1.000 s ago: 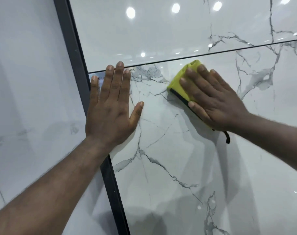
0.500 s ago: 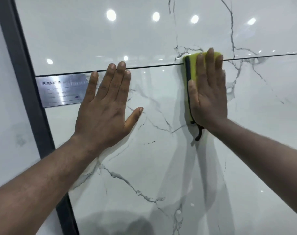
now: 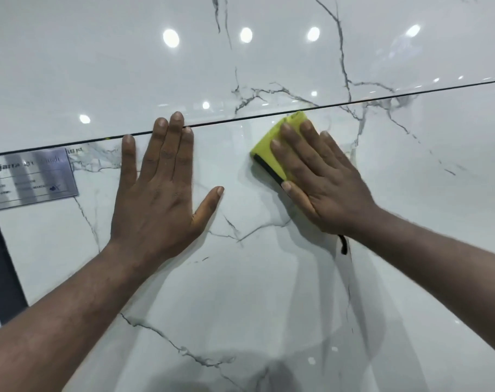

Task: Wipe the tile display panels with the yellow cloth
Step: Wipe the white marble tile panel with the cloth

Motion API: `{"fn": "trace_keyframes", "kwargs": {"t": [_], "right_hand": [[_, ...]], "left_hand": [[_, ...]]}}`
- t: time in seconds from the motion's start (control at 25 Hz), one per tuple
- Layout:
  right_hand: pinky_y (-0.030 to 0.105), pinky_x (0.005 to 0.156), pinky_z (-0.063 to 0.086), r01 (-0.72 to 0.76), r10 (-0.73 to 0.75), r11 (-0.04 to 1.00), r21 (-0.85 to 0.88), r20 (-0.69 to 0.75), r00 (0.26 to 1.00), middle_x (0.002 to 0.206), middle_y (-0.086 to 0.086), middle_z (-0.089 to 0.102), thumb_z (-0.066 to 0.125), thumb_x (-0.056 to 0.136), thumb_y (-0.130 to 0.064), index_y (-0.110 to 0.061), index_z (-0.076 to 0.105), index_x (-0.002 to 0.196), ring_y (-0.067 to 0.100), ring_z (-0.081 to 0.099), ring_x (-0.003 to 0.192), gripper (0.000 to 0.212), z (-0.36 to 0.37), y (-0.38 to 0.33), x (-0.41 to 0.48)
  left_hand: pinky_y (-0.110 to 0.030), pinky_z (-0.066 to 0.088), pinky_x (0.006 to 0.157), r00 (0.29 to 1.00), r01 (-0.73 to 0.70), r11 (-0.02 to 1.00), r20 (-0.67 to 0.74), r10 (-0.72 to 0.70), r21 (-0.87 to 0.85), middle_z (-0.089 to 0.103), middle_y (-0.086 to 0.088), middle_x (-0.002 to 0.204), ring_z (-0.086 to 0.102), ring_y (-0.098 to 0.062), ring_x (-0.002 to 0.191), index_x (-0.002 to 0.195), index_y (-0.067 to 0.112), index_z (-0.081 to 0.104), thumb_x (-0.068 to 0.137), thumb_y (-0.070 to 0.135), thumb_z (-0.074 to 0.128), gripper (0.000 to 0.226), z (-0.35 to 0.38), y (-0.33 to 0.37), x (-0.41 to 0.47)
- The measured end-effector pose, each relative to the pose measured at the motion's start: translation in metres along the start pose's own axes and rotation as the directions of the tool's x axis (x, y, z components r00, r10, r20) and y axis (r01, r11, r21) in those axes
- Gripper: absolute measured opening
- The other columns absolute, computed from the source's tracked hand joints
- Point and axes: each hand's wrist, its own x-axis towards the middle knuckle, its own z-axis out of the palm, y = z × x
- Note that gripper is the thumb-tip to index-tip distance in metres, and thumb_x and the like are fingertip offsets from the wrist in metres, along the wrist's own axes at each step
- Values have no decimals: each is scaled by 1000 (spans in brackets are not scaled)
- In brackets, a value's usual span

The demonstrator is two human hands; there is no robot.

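2 flat grips: left hand (image 3: pixel 158 193) on panel (image 3: pixel 269 292); right hand (image 3: pixel 325 188) presses yellow cloth (image 3: pixel 266 142), axis upper-left to lower-right.

cloth (image 3: pixel 271 142) was bright yellow with black edge trim, lower tile panel (image 3: pixel 269 278) was white with grey marble veining, upper tile panel (image 3: pixel 99 66) likewise, label plate (image 3: pixel 31 176) was silver with dark lettering, frame (image 3: pixel 3 264) was dark grey

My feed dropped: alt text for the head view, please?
The right hand presses a yellow cloth with black edging flat on the glossy white veined tile panel, just under the dark seam. The left hand lies flat beside it.
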Motion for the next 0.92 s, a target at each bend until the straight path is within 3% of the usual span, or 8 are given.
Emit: {"fn": "trace_keyframes", "kwargs": {"t": [0.04, 0.2, 0.36, 0.44, 0.56, 0.68, 0.76, 0.92], "right_hand": [[54, 130, 20, 14, -14, 1000, -20, -8, 1000, 176, 10, 17, 37, 115, -35, -16, 24, 169, 31, 10, 164, 59, -4, 16, -2], [53, 132, 10, -511, 520, 842, 171, -6, 854, 179, 4, 0, 29, 116, -37, -22, 8, 171, 27, -5, 165, 61, -4, 36, 18], [56, 130, 20, 75, -75, 997, -13, 22, 997, 177, 10, 17, 36, 115, -38, -15, 24, 169, 32, 10, 164, 59, -3, 53, -15], [56, 130, 19, -98, 98, 995, 1, -22, 995, 178, 9, 12, 33, 116, -38, -18, 17, 170, 30, 6, 165, 60, -7, 81, -8], [52, 132, 10, -474, 483, 867, 155, -28, 875, 179, 4, 0, 27, 116, -36, -22, 6, 171, 27, -5, 165, 61, -8, 80, 11], [55, 131, 16, -14, 14, 999, 33, 13, 1000, 178, 6, 12, 36, 115, -35, -18, 19, 170, 29, 2, 165, 60, -4, 79, -18], [56, 130, 20, 130, -130, 991, -29, 26, 991, 177, 7, 17, 37, 115, -35, -18, 22, 169, 30, 8, 164, 59, -12, 105, -24], [55, 131, 13, -401, 411, 904, 149, -43, 911, 178, 10, 6, 33, 116, -30, -19, 12, 171, 32, 0, 165, 60, -8, 112, -4]], "left_hand": [[-62, 8, 134, 1000, -3, 1000, 0, 3, -2, 6, -17, 181, 5, -31, 169, 171, -2, 14, 109, 61, 39, 91, 0, 1, 2], [-59, 8, 135, 1000, 5, 1000, 0, -5, -15, 7, -18, 181, 6, -33, 168, 171, 0, 15, 110, 61, 39, 90, 2, 19, 18], [-59, 10, 135, 999, -52, 999, 3, 52, 13, 5, -13, 182, 4, -29, 169, 172, 2, 14, 111, 62, 34, 88, 3, 37, 36], [-58, 11, 135, 998, -56, 998, -15, 56, 13, 7, -13, 182, 6, -29, 169, 172, 2, 15, 112, 62, 34, 87, 6, 48, 46], [-56, 10, 135, 999, -44, 999, -26, 44, 5, 9, -13, 182, 7, -29, 169, 172, 3, 17, 112, 62, 35, 86, 13, 70, 62], [-55, 10, 135, 999, -13, 999, -33, 11, -40, 11, -13, 181, 9, -29, 168, 172, 4, 18, 112, 62, 34, 85, 22, 93, 68], [-57, 9, 135, 1000, 19, 1000, -17, -19, -23, 9, -14, 181, 6, -29, 169, 172, 3, 15, 112, 63, 30, 86, 28, 104, 63], [-58, 7, 135, 999, 31, 999, 30, -32, 42, -1, -15, 182, -2, -30, 169, 173, 3, 6, 112, 64, 23, 88, 33, 107, 59]]}}
